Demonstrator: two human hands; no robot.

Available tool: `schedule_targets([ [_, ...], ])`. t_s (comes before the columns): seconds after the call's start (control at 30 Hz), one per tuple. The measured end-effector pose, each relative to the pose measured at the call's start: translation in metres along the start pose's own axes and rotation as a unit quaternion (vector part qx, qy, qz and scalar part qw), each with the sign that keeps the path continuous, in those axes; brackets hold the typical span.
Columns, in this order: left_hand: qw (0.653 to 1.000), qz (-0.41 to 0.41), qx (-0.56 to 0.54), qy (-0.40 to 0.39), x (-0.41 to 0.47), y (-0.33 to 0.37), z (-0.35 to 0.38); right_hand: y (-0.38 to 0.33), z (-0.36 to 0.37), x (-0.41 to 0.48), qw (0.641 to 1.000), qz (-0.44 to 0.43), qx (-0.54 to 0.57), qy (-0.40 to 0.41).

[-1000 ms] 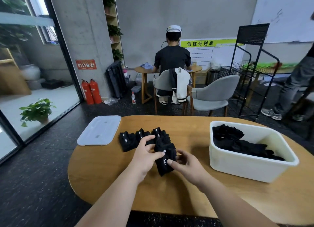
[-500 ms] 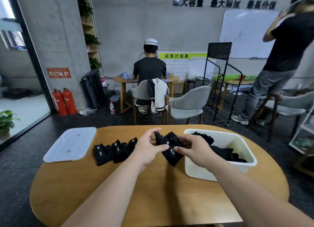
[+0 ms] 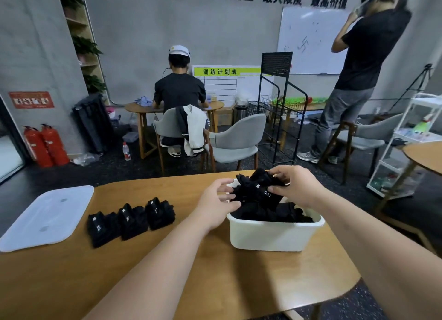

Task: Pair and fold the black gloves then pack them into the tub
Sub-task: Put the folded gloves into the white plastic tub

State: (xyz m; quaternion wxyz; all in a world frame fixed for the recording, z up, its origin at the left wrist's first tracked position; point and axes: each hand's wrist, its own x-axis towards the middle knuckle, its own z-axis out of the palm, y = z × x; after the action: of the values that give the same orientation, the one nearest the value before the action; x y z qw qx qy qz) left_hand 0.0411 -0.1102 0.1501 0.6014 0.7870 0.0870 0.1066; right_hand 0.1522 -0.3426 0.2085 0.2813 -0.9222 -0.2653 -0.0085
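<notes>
A folded pair of black gloves with a white "5.11" mark hangs just above the white tub. My right hand grips its right side, fingers curled over the top. My left hand pinches its left edge at the tub's near-left corner. More black gloves lie loose inside the tub. Three folded black pairs sit in a row on the wooden table, left of my left arm.
The tub's white lid lies at the table's left edge. Grey chairs, a black wire rack, a seated person and a standing person are beyond the table. Another round table is at the right.
Both hands lifted the folded pair from the table beside the row and carried it right, to above the tub. The view swung right with them.
</notes>
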Motion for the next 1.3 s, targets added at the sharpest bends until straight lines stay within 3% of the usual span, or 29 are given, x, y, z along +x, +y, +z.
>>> schedule_targets([
  [0.23, 0.975, 0.053, 0.217, -0.006, 0.020, -0.006, 0.024, 0.052, -0.007, 0.015, 0.994, 0.034, -0.103, 0.021],
  [0.53, 0.938, 0.066, 0.341, -0.003, 0.038, -0.018, 0.031, 0.079, 0.013, 0.031, 0.965, 0.020, -0.255, 0.056],
  [0.8, 0.937, 0.079, 0.339, 0.001, 0.045, -0.034, 0.035, 0.080, 0.033, 0.041, 0.918, 0.001, -0.389, 0.076],
  [1.07, 0.966, 0.066, 0.252, 0.011, 0.047, -0.045, 0.037, 0.089, 0.044, 0.048, 0.931, -0.026, -0.365, 0.009],
  [1.3, 0.977, 0.066, 0.201, 0.017, 0.049, -0.054, 0.040, 0.103, 0.054, 0.054, 0.947, 0.001, -0.319, -0.041],
])
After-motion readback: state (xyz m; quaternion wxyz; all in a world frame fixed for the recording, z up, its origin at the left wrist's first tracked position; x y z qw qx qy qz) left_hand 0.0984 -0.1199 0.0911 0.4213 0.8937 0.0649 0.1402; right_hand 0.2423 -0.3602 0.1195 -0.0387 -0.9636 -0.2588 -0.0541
